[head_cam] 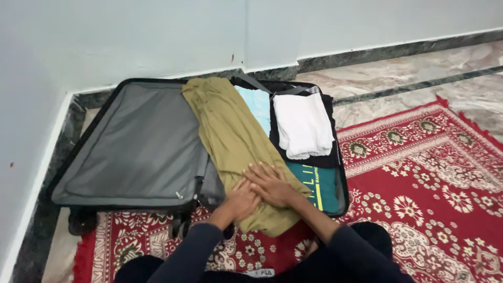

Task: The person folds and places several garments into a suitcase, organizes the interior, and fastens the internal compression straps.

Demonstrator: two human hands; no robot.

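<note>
The olive-green folded garment [236, 147] lies as a long strip across the open suitcase [131, 152], its long axis running from the far hinge side by the wall down toward the person, its near end hanging over the case's front edge onto the red patterned rug [429, 183]. Both hands press flat on that near end, fingers spread and gripping nothing: the left hand [242, 202] nearest the edge, the right hand [271, 184] overlapping it, just beside the teal garment [319, 186] and below the white folded cloth [303, 126]
</note>
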